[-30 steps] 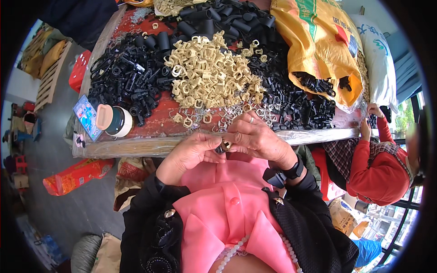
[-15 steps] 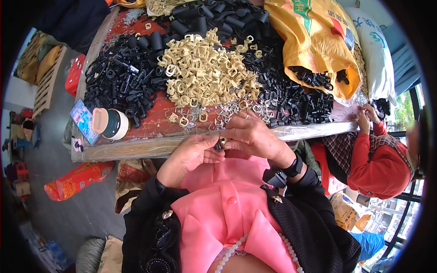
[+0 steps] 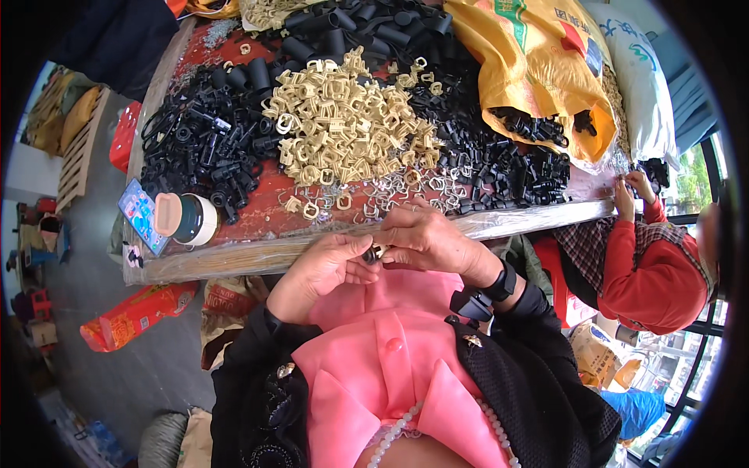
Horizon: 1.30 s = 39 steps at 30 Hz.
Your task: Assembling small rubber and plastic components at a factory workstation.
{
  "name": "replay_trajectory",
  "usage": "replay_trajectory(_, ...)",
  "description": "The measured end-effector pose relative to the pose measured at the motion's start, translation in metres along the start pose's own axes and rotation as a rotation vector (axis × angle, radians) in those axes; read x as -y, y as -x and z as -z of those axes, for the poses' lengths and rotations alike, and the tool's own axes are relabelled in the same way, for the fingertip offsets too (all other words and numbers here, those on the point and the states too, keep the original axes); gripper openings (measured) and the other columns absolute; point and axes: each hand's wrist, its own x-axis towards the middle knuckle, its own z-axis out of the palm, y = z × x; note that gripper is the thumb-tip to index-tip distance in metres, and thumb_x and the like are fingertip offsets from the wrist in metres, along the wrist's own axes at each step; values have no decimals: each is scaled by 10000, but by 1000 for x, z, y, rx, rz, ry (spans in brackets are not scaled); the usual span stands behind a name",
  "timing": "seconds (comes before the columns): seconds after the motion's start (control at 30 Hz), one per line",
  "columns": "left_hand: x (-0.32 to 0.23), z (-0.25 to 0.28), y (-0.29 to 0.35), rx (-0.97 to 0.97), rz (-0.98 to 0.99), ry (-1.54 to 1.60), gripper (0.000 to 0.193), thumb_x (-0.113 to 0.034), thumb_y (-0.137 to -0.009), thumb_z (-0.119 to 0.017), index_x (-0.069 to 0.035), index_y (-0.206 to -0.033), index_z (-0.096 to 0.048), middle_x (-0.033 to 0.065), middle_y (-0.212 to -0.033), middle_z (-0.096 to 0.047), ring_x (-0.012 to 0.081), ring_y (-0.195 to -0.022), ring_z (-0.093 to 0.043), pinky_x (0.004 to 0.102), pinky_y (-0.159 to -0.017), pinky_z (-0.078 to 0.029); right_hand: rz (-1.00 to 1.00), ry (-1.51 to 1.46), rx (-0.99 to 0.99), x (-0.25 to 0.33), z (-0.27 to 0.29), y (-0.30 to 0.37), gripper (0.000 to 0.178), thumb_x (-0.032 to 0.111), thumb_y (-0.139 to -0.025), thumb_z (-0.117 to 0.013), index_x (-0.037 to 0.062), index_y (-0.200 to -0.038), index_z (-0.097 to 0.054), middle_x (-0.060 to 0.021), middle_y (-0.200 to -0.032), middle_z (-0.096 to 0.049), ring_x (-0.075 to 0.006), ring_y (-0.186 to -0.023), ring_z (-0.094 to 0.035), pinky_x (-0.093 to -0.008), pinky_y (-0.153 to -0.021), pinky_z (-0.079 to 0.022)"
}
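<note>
Just off the table's front edge, both hands meet over a small black plastic fitting (image 3: 370, 255). My left hand (image 3: 326, 267) pinches the fitting between thumb and fingers. From the other side, my right hand (image 3: 427, 240) grips a small beige clip (image 3: 380, 250) set against the fitting; fingers partly cover it. Beyond my hands lies a heap of beige plastic clips (image 3: 343, 129). Thin metal spring clips (image 3: 382, 193) are scattered along its near side.
Black fittings are piled left (image 3: 211, 136) and right (image 3: 515, 171), with black tubes (image 3: 335, 43) behind. At the table's left corner sit a phone (image 3: 143, 214) and a lidded cup (image 3: 195, 218). A yellow sack (image 3: 538, 70) spills parts at right, near a co-worker in red (image 3: 651, 269).
The black fitting has tipped and turned between my fingers, and more of its round end shows. Both hands stay almost in place. The view has shifted slightly.
</note>
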Motion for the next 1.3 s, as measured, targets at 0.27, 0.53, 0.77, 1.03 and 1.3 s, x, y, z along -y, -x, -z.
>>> replay_trajectory(0.27,-4,-8,-5,-6,-18,-32,240,-177,-818,-564,8,-970,-572,128,-844,-628,198,-737,-632,304,-688,-517,23,-91,-101,-3,3,-4,318,191,-673,-675,72,-959,-601,-72,-865,-552,-258,-796,-544,-367,-752,-403)
replay_trajectory(0.53,3,1,-8,36,-268,125,284,-89,-814,-543,23,-1074,-523,144,-942,-603,204,-802,-615,319,-744,-507,-566,631,-359,-56,24,63,211,215,-688,-660,65,-785,-548,-88,-727,-531,-293,-684,-536,-372,-562,-417)
replay_trajectory(0.77,3,-4,-11,8,-357,158,247,-77,-845,-504,22,-1071,-509,153,-988,-592,218,-871,-599,318,-783,-495,-673,519,-382,-64,25,82,207,214,-703,-642,62,-736,-506,-105,-680,-531,-316,-638,-541,-389,-540,-425)
replay_trajectory(1.03,-2,9,-12,2,-336,181,257,-68,-855,-478,15,-1098,-493,186,-1050,-566,251,-914,-587,347,-830,-475,-659,543,-447,-75,26,81,204,158,-679,-645,56,-774,-497,-121,-739,-522,-325,-681,-539,-405,-566,-433)
replay_trajectory(1.3,-1,9,-17,-25,-362,172,240,-58,-851,-478,19,-1076,-505,209,-1057,-557,272,-941,-578,361,-869,-459,-679,617,-390,-80,28,83,200,126,-677,-632,57,-789,-482,-136,-779,-500,-338,-723,-529,-426,-608,-438)
